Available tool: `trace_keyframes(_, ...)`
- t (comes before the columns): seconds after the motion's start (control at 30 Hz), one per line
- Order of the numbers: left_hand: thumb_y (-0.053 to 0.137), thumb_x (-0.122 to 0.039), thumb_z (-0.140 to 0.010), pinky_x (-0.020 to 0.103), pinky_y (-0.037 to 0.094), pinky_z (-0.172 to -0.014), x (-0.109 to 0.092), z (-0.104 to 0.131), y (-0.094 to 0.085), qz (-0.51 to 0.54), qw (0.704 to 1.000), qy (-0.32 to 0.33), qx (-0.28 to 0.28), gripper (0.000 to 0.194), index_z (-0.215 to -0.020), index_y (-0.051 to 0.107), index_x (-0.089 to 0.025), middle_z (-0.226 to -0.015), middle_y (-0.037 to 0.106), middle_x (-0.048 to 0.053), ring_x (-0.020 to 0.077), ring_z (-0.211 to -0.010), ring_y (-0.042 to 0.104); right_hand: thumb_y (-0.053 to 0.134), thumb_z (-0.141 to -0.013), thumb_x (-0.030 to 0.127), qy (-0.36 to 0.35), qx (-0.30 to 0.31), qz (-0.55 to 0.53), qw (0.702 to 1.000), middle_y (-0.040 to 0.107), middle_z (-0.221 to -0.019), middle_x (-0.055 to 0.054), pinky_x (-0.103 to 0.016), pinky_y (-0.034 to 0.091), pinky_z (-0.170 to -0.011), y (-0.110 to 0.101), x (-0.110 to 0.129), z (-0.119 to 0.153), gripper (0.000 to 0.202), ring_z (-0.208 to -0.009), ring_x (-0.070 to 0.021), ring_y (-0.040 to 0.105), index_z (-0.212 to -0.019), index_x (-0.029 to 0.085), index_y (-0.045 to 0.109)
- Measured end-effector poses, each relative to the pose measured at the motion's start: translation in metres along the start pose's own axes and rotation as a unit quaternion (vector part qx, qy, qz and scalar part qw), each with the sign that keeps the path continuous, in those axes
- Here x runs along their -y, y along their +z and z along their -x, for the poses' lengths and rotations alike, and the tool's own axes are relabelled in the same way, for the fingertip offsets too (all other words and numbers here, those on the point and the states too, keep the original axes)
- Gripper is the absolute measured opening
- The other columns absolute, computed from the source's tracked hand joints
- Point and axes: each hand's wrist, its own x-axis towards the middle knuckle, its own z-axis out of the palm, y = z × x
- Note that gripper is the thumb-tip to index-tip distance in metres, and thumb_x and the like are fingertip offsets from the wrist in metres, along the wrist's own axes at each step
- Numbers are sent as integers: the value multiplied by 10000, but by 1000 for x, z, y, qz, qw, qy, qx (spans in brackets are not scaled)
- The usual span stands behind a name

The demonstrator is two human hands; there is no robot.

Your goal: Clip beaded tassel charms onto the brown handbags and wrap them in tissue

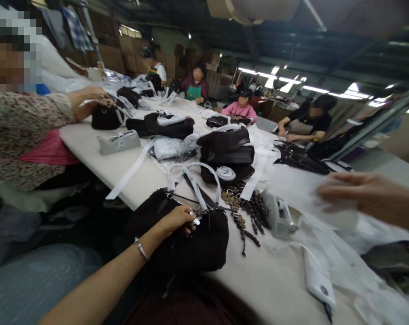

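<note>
Left hand (177,220) pinches a metal bit (197,220) on the crosswise bag (194,253) – right hand (380,196) is off by the paper (295,183), can't tell its fingers.

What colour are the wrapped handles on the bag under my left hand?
White, over the near-black bag; the head view shows it best.

The handbag (194,248) lies at the near edge of the tabletop (245,282). The bag stack (226,153) is located behind it. The strap pile (253,210) lies right of the handbag, beside the right dispenser (279,219). The wrapped bundle (169,148) lies between the left dispenser (119,143) and the stack.
</note>
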Motion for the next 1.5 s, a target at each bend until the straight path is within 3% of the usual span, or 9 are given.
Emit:
trace_keyframes(0.17, 642, -290, -701, 169, 393, -409, -26, -6, -13, -69, 997, -12, 45, 219, -830, 545, -142, -722, 657, 18, 118, -549, 632, 812, -566, 283, 100, 484, -393, 776, 707, -722, -40, -233, 479, -533, 180, 66, 42, 248, -565, -135, 616, -752, 149, 717)
trace_keyframes(0.27, 628, -255, -719, 162, 347, -384, -51, -14, -20, -126, 990, -19, 57, 163, -806, 567, -131, -676, 652, 13, 106, -496, 611, 782, -525, 140, 150, 545, -451, 691, 685, -621, -13, -196, 461, -485, 263, 96, 53, 150, -495, -106, 585, -649, 134, 699)
trace_keyframes(0.37, 626, -211, -716, 172, 340, -378, -74, -18, -20, -175, 982, -23, 63, 123, -791, 590, -119, -632, 647, 16, 107, -453, 589, 757, -512, 94, 198, 441, -519, 704, 649, -526, -17, -215, 457, -451, 309, 100, 32, 122, -444, -119, 561, -565, 123, 651)
trace_keyframes(0.53, 585, -198, -750, 173, 370, -382, -84, -10, -7, -206, 977, -15, 57, 112, -839, 577, -131, -644, 657, 11, 103, -442, 583, 756, -566, 145, 216, 277, -605, 715, 630, -528, 19, -216, 447, -483, 329, 72, -10, 145, -457, -106, 549, -648, 142, 636)
trace_keyframes(0.77, 543, -234, -807, 141, 341, -342, -45, 1, 3, -189, 980, -39, 45, 187, -964, 529, -132, -645, 645, 4, 81, -393, 558, 690, -582, 129, 255, 225, -655, 675, 644, -541, -24, -263, 462, -529, 336, 49, -11, 94, -493, -151, 578, -655, 128, 630)
trace_keyframes(1.0, 510, -303, -876, 196, 428, -387, -20, 15, 18, -166, 986, -7, -20, 653, -1440, 201, -189, -743, 671, 24, 151, -451, 631, 676, -734, 259, 259, 313, -770, 491, 671, -629, -39, -344, 536, -721, 325, 66, 3, 112, -678, -212, 663, -731, 151, 646)
trace_keyframes(1.17, 444, -339, -951, 311, 504, -590, -6, 36, 40, -495, 847, 98, -168, 631, -1502, 186, -170, -827, 701, 120, 277, -707, 706, 770, -714, 255, 333, 229, -776, 484, 703, -661, -33, -335, 554, -700, 337, 67, 2, 168, -704, -217, 688, -812, 162, 671)
trace_keyframes(1.27, 360, -156, -955, 296, 496, -597, 12, 49, 48, -614, 763, 137, -149, 566, -1503, 223, -198, -917, 688, 125, 245, -735, 696, 773, -722, 224, 359, 208, -774, 478, 729, -727, -47, -306, 565, -701, 342, 66, -1, 157, -685, -191, 691, -824, 147, 681)
trace_keyframes(1.5, 454, -206, -945, 298, 507, -652, 25, 70, 47, -671, 708, 185, -115, 510, -1447, 364, -207, -890, 632, 62, 195, -747, 620, 750, -761, 181, 406, 152, -758, 487, 729, -709, -36, -288, 574, -667, 349, 68, 0, 105, -607, -159, 675, -809, 145, 664)
